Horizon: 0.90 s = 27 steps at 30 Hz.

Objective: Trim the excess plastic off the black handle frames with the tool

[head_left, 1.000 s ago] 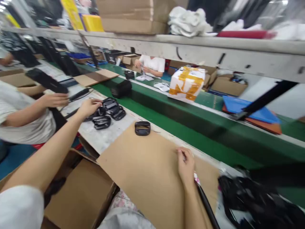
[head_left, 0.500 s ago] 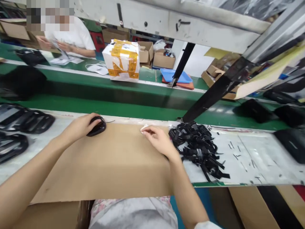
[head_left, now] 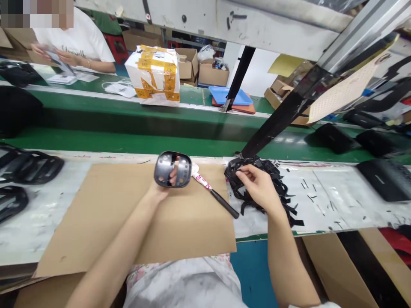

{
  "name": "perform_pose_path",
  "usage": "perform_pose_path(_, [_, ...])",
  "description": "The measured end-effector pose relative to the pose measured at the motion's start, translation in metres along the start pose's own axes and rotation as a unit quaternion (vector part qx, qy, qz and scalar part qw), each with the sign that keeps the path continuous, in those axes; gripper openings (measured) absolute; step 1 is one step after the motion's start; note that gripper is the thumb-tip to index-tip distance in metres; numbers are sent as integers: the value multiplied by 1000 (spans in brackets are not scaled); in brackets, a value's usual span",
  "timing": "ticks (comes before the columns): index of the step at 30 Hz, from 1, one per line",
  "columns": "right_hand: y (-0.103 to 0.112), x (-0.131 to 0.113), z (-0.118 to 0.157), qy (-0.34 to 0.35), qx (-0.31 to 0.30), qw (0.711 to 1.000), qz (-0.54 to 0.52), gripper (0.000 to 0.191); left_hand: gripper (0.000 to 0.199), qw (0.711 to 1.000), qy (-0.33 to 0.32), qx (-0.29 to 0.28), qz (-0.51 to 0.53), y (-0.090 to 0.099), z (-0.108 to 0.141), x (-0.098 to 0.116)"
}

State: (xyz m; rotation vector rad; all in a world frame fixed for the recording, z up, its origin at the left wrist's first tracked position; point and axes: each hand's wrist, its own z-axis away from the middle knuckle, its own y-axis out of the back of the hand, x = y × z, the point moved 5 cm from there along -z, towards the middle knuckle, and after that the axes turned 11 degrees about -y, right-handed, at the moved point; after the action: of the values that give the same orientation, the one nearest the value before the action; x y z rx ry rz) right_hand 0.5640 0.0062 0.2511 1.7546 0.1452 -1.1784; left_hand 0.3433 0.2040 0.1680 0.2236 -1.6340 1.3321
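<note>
Black at far left: seeing slotted frames (head_left: 43, 167) lying on the white surface (head_left: 32, 235). Next, seeing a brown cardboard sheet (head_left: 102, 218) on that surface. Over the sheet, grasping a plastic shell (head_left: 164, 172), also black, with the left hand (head_left: 161, 191), fingertips visible through its central gap. Just right of it, noting a black-handled tool (head_left: 222, 202) slanting across the sheet. Holding the right hand (head_left: 258, 184) at a heap of black straps (head_left: 233, 173), thumb and forefinger drawn close; being unable to tell whether pinching one. Farther right, seeing a black case (head_left: 385, 179).

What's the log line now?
left hand: holds black part | right hand: at black strap pile, grip unclear | black-handled tool: on cardboard
</note>
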Motion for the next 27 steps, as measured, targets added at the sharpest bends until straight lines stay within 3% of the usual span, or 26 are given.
perform_pose_path(2, [-11,-11,4,-15,8,989,-148,25,11,999,-2,-4,37,-5,-5,-20])
perform_pose_path(4, [-32,-22,11,4,19,973,-229,23,15,999,0,-3,52,-5,-11,-34])
perform_pose_path(7, [-73,-38,24,100,22,978,-184,14,19,998,-6,21,64,1,-16,-42])
perform_pose_path(10, [-111,-49,32,225,-1,969,-105,19,23,996,-9,66,66,9,-15,-41])
perform_pose_path(13, [-133,-49,31,288,-18,956,-63,23,25,992,-4,118,33,17,-10,-40])
perform_pose_path(23, [-140,-40,24,302,-52,952,-16,27,35,993,-34,110,-4,22,-13,-38])
perform_pose_path(27, [-139,-38,24,306,-65,949,-35,28,31,994,-18,107,14,18,-10,-40])
